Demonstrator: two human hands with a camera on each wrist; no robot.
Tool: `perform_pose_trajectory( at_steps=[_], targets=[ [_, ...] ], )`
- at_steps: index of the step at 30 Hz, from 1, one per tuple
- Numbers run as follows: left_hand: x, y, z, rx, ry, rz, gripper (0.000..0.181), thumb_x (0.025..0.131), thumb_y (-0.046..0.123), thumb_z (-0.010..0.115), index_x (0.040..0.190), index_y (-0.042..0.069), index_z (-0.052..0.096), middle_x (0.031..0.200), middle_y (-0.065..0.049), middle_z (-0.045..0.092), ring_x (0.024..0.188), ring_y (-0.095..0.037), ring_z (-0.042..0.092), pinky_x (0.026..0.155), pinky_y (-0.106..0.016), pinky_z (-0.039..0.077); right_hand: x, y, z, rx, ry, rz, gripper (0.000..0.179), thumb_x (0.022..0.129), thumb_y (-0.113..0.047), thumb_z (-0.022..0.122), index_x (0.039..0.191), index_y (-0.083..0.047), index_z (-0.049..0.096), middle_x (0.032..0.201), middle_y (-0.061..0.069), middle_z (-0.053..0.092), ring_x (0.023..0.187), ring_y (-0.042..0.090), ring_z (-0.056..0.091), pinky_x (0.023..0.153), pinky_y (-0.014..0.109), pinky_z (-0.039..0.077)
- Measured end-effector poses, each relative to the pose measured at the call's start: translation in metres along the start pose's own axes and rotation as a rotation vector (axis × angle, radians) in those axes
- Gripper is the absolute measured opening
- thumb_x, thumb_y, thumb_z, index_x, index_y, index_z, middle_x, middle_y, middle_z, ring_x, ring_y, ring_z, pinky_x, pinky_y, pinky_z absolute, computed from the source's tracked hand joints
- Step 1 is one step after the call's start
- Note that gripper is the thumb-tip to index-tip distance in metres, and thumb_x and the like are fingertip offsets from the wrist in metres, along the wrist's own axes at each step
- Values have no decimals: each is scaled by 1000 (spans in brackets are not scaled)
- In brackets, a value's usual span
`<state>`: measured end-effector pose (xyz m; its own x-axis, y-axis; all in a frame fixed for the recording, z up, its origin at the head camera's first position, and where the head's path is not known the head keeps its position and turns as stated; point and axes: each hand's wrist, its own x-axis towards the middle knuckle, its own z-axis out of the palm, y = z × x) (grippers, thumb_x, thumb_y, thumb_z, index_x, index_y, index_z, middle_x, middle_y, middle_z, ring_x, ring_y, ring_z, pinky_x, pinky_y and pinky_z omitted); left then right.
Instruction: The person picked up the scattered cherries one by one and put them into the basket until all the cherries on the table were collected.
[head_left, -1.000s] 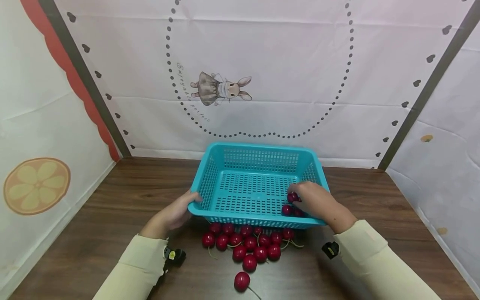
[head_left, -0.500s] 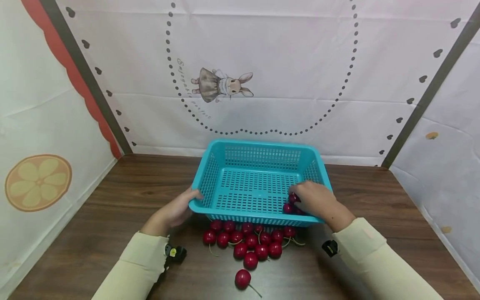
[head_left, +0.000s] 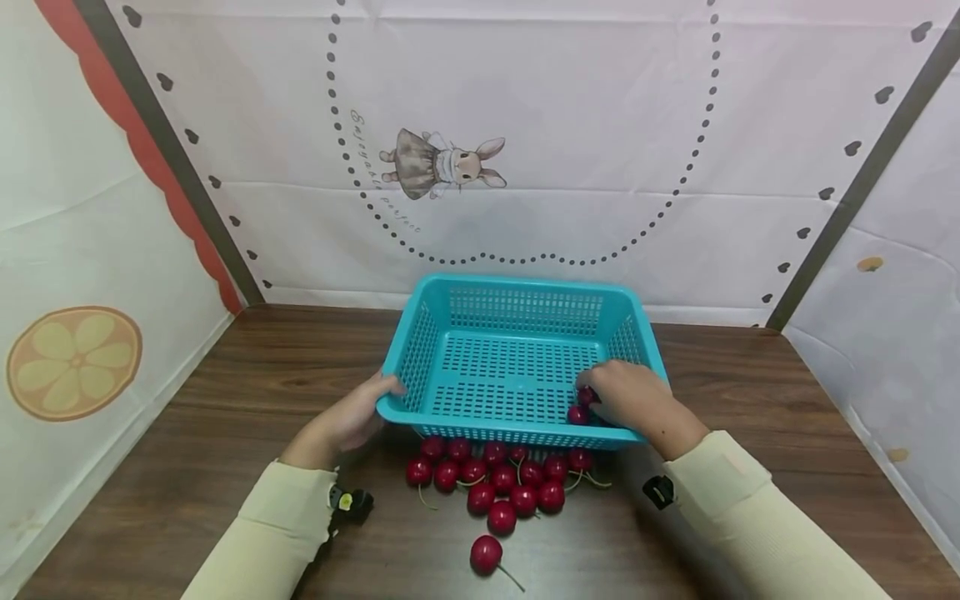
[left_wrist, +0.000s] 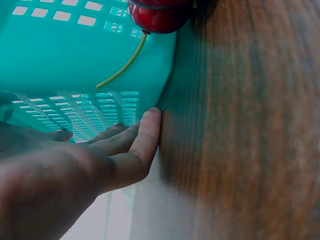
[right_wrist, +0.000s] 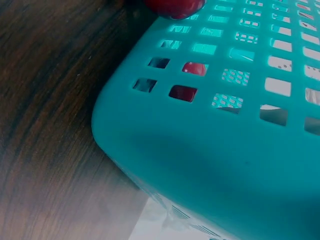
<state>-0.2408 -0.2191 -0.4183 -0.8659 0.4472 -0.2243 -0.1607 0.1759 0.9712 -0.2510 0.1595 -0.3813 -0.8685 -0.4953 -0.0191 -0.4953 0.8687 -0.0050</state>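
A turquoise plastic basket [head_left: 517, 433] with perforated walls stands on the wooden table. My left hand [head_left: 352, 421] holds its near left corner, thumb over the rim; in the left wrist view, the fingers [left_wrist: 145, 142] lie along the outer wall. My right hand [head_left: 633, 400] reaches over the near right rim into the basket. Its curled fingers are around a dark red cherry [head_left: 587, 396], and another cherry [head_left: 577, 414] lies just below it on the basket floor. In the right wrist view the basket wall [right_wrist: 190, 150] hides this hand.
Several red cherries [head_left: 502, 479], some with green stems, lie bunched on the table along the basket's near side. One stemmed cherry [head_left: 486, 555] lies apart, closer to me. Behind the basket rises a white printed cloth wall [head_left: 570, 150], with more cloth at both sides.
The head view has shifted slightly. Both hands keep nearly the same place on and in the basket, and the table cherries stay as they were.
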Motion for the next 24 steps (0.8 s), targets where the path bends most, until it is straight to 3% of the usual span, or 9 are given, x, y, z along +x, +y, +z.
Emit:
perform_pose_trajectory(
  at_steps=[6, 13, 24],
  targets=[
    [-1, 1, 0, -2, 2, 2, 77, 94, 20, 37, 158, 15, -6, 157, -22, 14, 141, -42, 27, 121, -58, 20, 1, -2, -1, -6, -11, 24, 41, 82, -26, 83, 118, -11, 72, 106, 11, 75, 89, 27, 69, 85, 50, 59],
    [-2, 1, -3, -4, -4, 13, 78, 94, 20, 37, 158, 13, -7, 157, -24, 13, 142, -44, 26, 120, -59, 22, 3, -3, 0, -14, -12, 30, 37, 81, -28, 83, 113, -12, 72, 97, 9, 74, 79, 22, 65, 81, 46, 60],
    [1, 0, 1, 1, -12, 14, 77, 94, 18, 35, 158, 16, -7, 158, -21, 11, 141, -42, 26, 120, -59, 23, 1, -1, 1, 58, -32, 84, 44, 81, -30, 83, 119, -13, 71, 111, 10, 74, 94, 27, 68, 86, 52, 58]
  ],
)
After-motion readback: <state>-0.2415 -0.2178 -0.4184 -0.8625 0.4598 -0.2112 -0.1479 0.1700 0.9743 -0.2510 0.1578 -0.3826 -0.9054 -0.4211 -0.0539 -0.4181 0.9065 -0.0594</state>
